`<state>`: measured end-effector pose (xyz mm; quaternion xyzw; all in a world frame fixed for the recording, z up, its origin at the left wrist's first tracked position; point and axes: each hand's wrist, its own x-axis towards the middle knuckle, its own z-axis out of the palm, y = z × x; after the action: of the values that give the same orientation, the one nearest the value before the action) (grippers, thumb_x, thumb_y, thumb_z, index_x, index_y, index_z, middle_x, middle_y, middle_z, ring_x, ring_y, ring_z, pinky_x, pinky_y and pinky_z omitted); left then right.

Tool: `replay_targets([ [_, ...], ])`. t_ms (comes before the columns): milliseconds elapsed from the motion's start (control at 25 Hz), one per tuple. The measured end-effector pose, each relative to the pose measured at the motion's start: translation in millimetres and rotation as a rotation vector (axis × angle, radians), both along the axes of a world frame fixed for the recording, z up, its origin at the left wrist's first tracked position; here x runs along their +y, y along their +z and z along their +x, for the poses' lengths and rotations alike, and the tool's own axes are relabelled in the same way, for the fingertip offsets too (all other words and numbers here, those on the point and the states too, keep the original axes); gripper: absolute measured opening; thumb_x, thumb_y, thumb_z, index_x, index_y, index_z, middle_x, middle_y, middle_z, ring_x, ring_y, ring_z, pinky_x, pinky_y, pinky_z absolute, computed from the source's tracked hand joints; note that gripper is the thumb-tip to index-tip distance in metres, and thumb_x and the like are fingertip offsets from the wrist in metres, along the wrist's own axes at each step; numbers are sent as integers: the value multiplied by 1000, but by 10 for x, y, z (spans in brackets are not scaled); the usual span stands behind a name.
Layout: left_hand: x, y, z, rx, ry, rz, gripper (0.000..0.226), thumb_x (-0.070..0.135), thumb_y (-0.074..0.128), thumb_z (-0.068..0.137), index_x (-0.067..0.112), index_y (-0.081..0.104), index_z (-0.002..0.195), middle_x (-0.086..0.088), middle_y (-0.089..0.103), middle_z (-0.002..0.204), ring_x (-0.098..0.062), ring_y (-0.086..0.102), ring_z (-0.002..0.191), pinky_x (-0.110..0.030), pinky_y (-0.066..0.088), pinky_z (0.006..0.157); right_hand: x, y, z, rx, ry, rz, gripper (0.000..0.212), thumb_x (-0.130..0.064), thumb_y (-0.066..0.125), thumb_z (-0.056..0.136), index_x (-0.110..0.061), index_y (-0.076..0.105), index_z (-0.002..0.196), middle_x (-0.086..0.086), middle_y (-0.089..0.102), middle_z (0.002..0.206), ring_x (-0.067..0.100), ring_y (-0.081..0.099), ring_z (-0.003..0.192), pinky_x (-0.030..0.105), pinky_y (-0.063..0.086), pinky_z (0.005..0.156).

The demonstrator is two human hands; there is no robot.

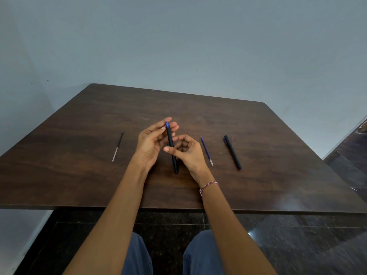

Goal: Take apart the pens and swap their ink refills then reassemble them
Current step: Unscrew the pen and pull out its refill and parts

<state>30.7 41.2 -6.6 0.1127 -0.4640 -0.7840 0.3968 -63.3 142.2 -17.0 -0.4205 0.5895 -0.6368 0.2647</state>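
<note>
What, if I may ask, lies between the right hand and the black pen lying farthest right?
The head view shows a blue refill between right hand and black pen.

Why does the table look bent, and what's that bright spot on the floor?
Head view: the wide-angle lens bows the table edges; the spot is light glaring off the glossy floor; a paler sheen lies on the table's near right; light is soft, shadows faint; the held pen looks sharp.
</note>
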Motion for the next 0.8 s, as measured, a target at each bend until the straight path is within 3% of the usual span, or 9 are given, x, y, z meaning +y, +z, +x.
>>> replay_targets([
  [320,27,51,8,-49,146,-34,24,-2,62,82,14,68,98,5,74,79,-5,69,80,-17,54,70,-15,-20,-18,18,-17,-8,31,-15,85,67,-24,65,90,-9,61,67,6,57,65,20,48,65],
  [440,29,36,-4,-58,143,-22,18,5,63,84,13,69,98,6,72,77,-7,66,75,-18,55,68,-5,-15,-15,35,-5,0,31,-15,84,67,-26,66,90,-10,62,66,4,57,63,19,48,63],
  [560,3,10,11,-11,57,21,21,11,51,93,8,69,104,-3,74,87,-16,69,87,-23,56,72,5,-10,-5,37,-10,1,31,-14,84,68,-25,65,91,-9,64,66,6,59,64,23,51,64],
  [680,-4,-1,8,28,-25,14,31,1,38,94,3,65,111,-12,72,105,-25,66,106,-25,55,78,8,-9,-3,25,-13,-13,32,-11,82,70,-21,63,94,-6,66,68,14,63,70,35,54,75],
  [800,10,9,-2,35,-36,15,31,-3,41,93,6,68,106,-12,73,102,-26,67,104,-25,56,77,9,-3,-2,-7,3,-32,32,-8,81,71,-18,63,95,-2,67,70,17,66,73,36,54,80],
])
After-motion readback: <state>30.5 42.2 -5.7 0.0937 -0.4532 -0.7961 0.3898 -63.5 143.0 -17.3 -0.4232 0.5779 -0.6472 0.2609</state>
